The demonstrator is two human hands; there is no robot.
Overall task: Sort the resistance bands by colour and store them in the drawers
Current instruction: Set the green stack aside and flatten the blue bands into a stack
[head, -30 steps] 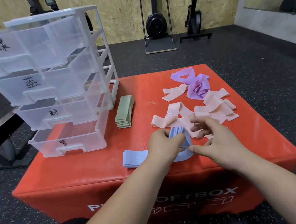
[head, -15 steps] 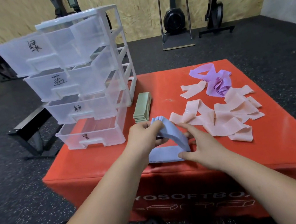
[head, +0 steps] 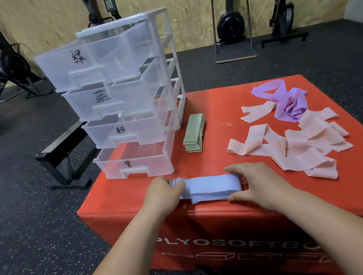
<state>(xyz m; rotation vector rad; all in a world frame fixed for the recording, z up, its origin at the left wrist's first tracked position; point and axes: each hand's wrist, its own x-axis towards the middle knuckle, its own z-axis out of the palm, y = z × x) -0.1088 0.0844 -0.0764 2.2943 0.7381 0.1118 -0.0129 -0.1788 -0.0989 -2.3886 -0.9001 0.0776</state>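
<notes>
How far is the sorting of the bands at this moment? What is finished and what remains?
Done: the green bands lie in a neat stack beside the drawer unit. In hand: the left hand and right hand hold the ends of the blue stack at the red box front edge. Left: the pink bands and purple bands lie loose, and no band appears to be in any drawer yet.

Red vinyl soft plyo box point(head: 218, 109), white "PLYOSOFTBO" lettering on front, stands on black speckled rubber floor point(head: 24, 215). Black metal bench frame point(head: 62, 150) just left of box. OSB-panel wall point(head: 181, 3) at back. Near it: black upright machine w/ round flywheel point(head: 230, 24), 2nd black upright machine point(head: 282, 13) to its right, blurred flywheel machine point(head: 9, 65) far left.
</notes>
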